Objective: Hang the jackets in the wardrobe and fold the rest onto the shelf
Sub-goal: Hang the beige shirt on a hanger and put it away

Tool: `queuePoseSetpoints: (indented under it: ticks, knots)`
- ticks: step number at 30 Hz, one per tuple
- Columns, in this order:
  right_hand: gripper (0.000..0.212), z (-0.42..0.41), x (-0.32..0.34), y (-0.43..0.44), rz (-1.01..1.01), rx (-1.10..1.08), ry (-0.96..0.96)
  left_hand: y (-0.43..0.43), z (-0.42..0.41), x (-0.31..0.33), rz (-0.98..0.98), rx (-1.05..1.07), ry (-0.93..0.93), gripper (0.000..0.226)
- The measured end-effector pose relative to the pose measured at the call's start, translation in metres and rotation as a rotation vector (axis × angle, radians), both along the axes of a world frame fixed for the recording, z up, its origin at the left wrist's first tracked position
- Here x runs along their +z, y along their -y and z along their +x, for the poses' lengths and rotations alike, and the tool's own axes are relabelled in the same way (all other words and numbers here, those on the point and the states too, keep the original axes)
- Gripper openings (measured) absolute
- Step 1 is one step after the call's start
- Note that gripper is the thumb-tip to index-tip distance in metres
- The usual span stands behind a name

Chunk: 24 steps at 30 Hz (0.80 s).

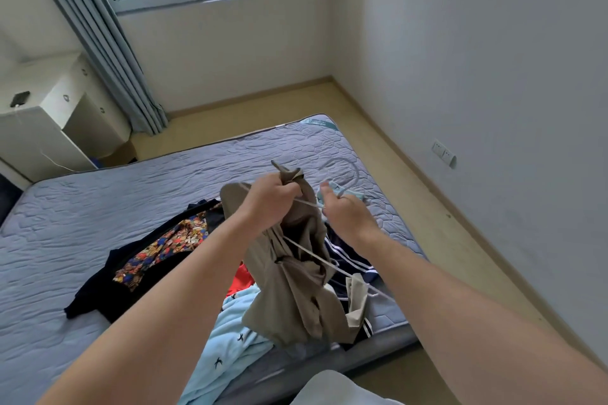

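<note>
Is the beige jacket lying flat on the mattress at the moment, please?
No, the left hand grips the beige jacket and holds it up above the mattress.

Clothes (158, 250) are piled on the bed (82, 207) near its front edge. A jacket (289, 299) is held above them, a hanger (352, 196) just right of it. A cabinet (42, 128) is set far left.

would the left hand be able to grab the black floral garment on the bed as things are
Probably not yet: the left hand grips the tan jacket. The black floral garment itself lies mostly uncovered just beside that arm.
</note>
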State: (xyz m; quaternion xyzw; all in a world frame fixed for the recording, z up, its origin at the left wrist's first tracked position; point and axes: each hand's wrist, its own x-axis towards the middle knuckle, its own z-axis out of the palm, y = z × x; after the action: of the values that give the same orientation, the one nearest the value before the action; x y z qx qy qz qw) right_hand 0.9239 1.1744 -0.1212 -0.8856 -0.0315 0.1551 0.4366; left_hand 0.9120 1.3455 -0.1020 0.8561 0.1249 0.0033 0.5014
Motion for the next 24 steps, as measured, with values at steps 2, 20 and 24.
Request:
queuePoseSetpoints:
  ticks: [2, 20, 24]
  knots:
    - [0.065, 0.000, 0.003, -0.001, 0.213, -0.072, -0.085, 0.003, -0.001, 0.014, 0.026, 0.015, 0.026, 0.015]
    - [0.036, 0.001, 0.037, -0.006, 0.959, -0.306, -0.180, 0.030, -0.022, 0.073, 1.458, -0.228, 0.653, 0.022]
    - [0.034, -0.002, 0.042, -0.009, 1.045, -0.321, -0.231, 0.022, -0.011, 0.079, 1.395, -0.331, 0.756, 0.021]
